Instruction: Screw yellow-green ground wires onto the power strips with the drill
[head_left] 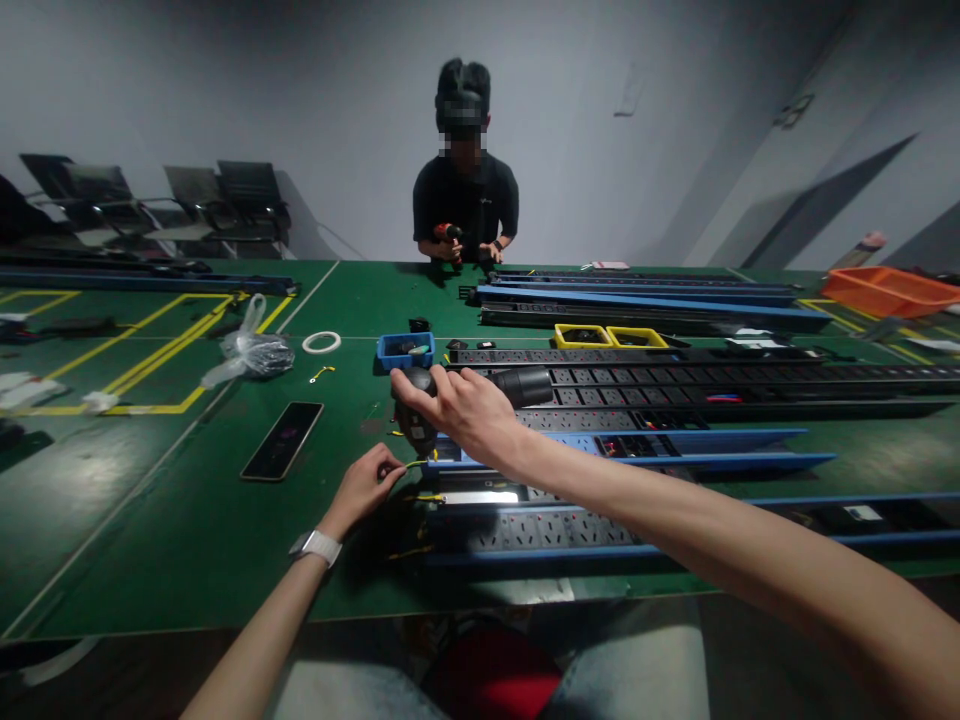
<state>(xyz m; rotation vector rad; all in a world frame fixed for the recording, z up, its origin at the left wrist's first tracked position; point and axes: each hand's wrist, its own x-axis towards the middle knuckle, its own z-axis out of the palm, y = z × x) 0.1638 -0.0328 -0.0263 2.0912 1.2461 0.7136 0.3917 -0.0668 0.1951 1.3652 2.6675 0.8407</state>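
Observation:
My right hand (476, 410) is wrapped round a black power drill (531, 386), whose nose points down at the left end of a blue-sided power strip (517, 465). At that same end my left hand (366, 488) pinches a short yellow-green wire (415, 464) between thumb and fingers. Whether the drill's bit touches a screw cannot be made out. Closer to me lie another power strip (525, 530) with rows of sockets and a second yellow wire end (427, 498).
Beyond my hands are a blue bin (405, 351), yellow bins (581, 337) and more strips (645, 305). Left are a phone (283, 441), a plastic bag (259, 352) and a white ring (321, 342). Across the table a person (466, 195) holds a red drill. An orange basket (892, 292) stands right.

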